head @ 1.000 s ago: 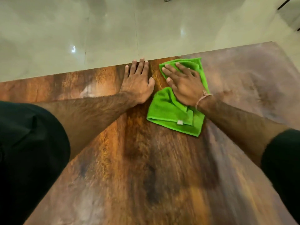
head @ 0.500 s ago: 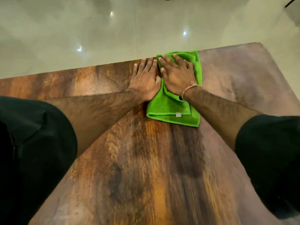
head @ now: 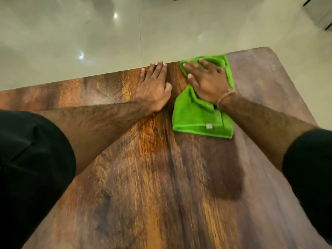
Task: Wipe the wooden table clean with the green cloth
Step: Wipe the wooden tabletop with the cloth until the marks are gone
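Note:
A folded green cloth (head: 195, 117) lies on the wooden table (head: 152, 186) near its far edge, with a small white tag on its near fold. My right hand (head: 206, 81) presses flat on the cloth's far half, fingers spread and straight, reaching almost to the table's far edge. My left hand (head: 154, 85) rests flat on the bare wood just left of the cloth, fingers straight, fingertips at the far edge. A thin bracelet circles my right wrist.
Beyond the table's far edge lies a glossy light tiled floor (head: 89, 33). The table's far right corner (head: 267, 51) is rounded. Dark furniture legs (head: 323, 13) show at the top right. Black sleeves cover both upper arms.
My right hand has slid the cloth to the right along the far edge, opening a gap from my left hand. My left hand stays planted on the wood.

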